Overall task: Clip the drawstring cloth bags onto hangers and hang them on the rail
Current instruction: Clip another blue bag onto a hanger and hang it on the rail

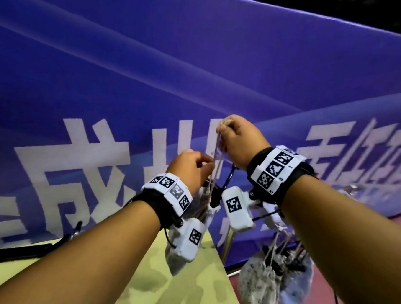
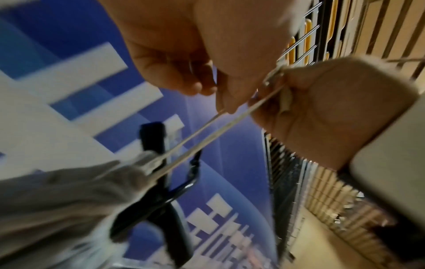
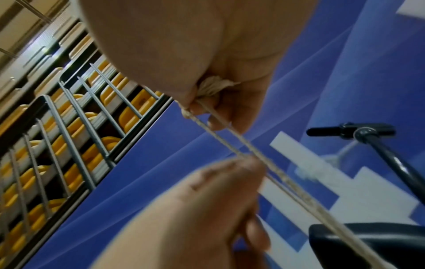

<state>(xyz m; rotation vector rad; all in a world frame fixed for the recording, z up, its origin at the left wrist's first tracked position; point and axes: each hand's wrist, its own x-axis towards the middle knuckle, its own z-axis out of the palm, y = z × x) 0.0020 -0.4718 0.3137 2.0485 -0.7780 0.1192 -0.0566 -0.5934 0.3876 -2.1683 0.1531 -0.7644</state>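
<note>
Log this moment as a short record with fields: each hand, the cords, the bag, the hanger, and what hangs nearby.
right hand: raised highest, fingers pinching the knotted end of the drawstring cords
left hand: lower, fingers pinching the same cords partway down
cords: two strands, pulled taut between the hands and the bag
bag: pale cloth bag hanging below the hands, blurred
hanger: black clip hanger at the bag's mouth; clip grip unclear
nearby: other speckled bags hanging at right
backdrop: blue banner with white characters

A yellow-green patterned table [image 1: 180, 290] carries a black bar-shaped item [image 1: 19, 254] near its left edge, beside red floor [image 1: 362, 303]
</note>
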